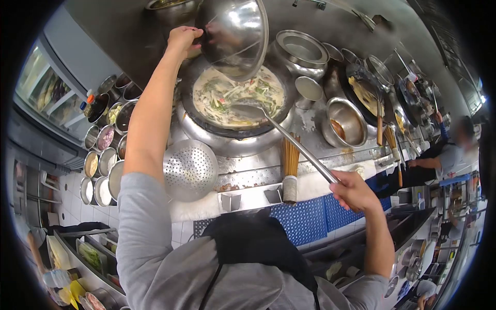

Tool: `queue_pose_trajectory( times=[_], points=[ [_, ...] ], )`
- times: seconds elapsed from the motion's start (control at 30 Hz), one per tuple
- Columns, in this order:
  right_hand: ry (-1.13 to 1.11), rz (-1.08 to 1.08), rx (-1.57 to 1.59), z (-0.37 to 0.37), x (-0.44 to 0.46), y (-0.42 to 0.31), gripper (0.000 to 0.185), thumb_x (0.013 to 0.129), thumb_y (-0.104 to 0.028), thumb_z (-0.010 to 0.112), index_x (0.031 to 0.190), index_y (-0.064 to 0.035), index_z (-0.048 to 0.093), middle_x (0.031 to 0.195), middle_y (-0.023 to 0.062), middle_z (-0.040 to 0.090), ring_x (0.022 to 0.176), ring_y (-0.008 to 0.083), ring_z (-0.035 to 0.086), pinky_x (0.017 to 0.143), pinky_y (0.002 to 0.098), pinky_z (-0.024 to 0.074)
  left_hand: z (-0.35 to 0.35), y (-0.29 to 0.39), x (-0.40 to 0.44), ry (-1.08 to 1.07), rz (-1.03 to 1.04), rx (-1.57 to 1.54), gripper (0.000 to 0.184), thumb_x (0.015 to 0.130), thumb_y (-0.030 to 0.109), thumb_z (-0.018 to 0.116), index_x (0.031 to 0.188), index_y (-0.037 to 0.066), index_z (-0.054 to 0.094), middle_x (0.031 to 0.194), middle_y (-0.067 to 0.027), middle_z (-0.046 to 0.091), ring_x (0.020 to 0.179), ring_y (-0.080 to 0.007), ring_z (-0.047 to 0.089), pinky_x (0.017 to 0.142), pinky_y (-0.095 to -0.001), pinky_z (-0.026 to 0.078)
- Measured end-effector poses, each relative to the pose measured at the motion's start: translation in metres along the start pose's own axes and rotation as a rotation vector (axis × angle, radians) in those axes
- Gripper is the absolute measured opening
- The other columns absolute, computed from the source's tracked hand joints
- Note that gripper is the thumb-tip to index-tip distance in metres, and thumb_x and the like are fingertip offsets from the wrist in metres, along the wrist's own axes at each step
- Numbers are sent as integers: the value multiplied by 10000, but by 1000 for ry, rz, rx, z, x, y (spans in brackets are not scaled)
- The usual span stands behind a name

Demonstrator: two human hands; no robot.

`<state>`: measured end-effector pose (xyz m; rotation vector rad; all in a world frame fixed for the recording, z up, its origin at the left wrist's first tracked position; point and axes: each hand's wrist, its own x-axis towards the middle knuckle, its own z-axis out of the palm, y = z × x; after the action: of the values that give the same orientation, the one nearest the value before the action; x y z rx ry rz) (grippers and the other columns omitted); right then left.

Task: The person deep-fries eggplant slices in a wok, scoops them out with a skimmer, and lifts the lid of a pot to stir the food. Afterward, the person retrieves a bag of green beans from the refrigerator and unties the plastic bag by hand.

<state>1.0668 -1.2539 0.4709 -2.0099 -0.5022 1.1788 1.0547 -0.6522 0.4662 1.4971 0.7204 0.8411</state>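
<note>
My left hand (pixel 185 41) is closed at the dark knob of a shiny domed lid (pixel 237 39), which is tilted up over the back of a big wok (pixel 186 111). Pale, creamy soup (pixel 232 98) with green and white strips fills the wok. In my right hand (pixel 355 191) is the long handle of a metal ladle (pixel 294 139); the fingers wrap around its end. The ladle's bowl (pixel 248 110) rests in the soup, partly under the surface. A round perforated strainer (pixel 190 169) lies below my left forearm, in front of the wok.
A bamboo brush (pixel 290 170) stands at the stove's front edge. Right of the wok are a metal pot (pixel 308 92), a steel bowl (pixel 345 121) and another wok (pixel 364 93). Ingredient tins (pixel 107 160) crowd the left. A co-worker (pixel 447 157) stands at the far right.
</note>
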Motion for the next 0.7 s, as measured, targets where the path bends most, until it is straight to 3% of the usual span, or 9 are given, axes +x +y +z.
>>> queue_pose_trajectory(
  times=[0.17, 0.27, 0.33, 0.37, 0.5, 0.53, 0.6, 0.67, 0.7],
  points=[
    [141, -31, 288, 35, 26, 39, 389, 972, -145, 610, 1337, -22, 556, 664, 4, 586, 442, 65, 514, 359, 205, 407, 0, 4, -9, -13, 13, 5, 142, 848, 83, 733, 958, 4, 692, 1050, -96, 649, 896, -208, 641, 674, -341, 606],
    [199, -82, 599, 59, 37, 79, 399, 973, -137, 602, 1353, -30, 542, 669, 40, 600, 430, 98, 523, 357, 230, 427, -8, 7, -5, -39, 41, 14, 132, 876, 108, 710, 971, 22, 677, 930, -38, 606, 816, -169, 617, 660, -325, 607],
    [244, -156, 741, 72, 45, 97, 393, 976, -113, 582, 1358, -32, 538, 660, 45, 594, 417, 102, 513, 353, 236, 429, -9, 10, -1, -13, 49, 85, 169, 838, 108, 738, 979, 25, 697, 1021, -77, 649, 867, -192, 651, 682, -334, 611],
    [294, -197, 736, 78, 50, 105, 399, 972, -102, 575, 1364, -34, 536, 657, 41, 590, 415, 100, 509, 353, 237, 427, -5, 13, -1, -6, 53, 120, 189, 819, 108, 752, 983, 26, 706, 1067, -97, 671, 892, -204, 668, 693, -338, 613],
    [513, -270, 648, 101, 79, 131, 450, 943, -56, 545, 1391, -32, 519, 637, 23, 561, 408, 86, 490, 347, 234, 409, 25, 20, -8, -71, 189, 591, 273, 759, 220, 776, 996, 91, 736, 924, -86, 741, 837, -186, 726, 735, -309, 581],
    [571, -262, 607, 105, 87, 140, 468, 932, -44, 537, 1399, -29, 513, 631, 17, 551, 406, 82, 484, 344, 231, 402, 36, 28, -22, -132, 209, 715, 300, 744, 270, 769, 990, 102, 735, 916, -117, 742, 892, -238, 724, 782, -349, 563],
    [709, -271, 398, 116, 110, 169, 527, 867, -51, 581, 1384, 17, 508, 664, 95, 622, 481, 163, 553, 450, 323, 466, 61, 11, -24, -207, 411, 928, 323, 705, 255, 761, 981, 93, 720, 869, -113, 728, 885, -238, 712, 750, -367, 556],
    [932, -341, 37, 125, 130, 200, 537, 840, -78, 600, 1361, 30, 524, 701, 158, 666, 540, 249, 621, 547, 390, 521, 88, -8, -33, -318, 507, 1027, 296, 702, 249, 704, 959, 103, 716, 1004, -181, 712, 1004, -385, 659, 896, -458, 513],
    [952, -233, -39, 130, 124, 197, 540, 831, -104, 608, 1349, 27, 533, 748, 200, 675, 621, 311, 652, 629, 423, 527, 103, -14, -41, -370, 518, 1096, 269, 716, 219, 679, 949, 91, 715, 1005, -192, 707, 998, -391, 657, 893, -471, 509]
  ],
)
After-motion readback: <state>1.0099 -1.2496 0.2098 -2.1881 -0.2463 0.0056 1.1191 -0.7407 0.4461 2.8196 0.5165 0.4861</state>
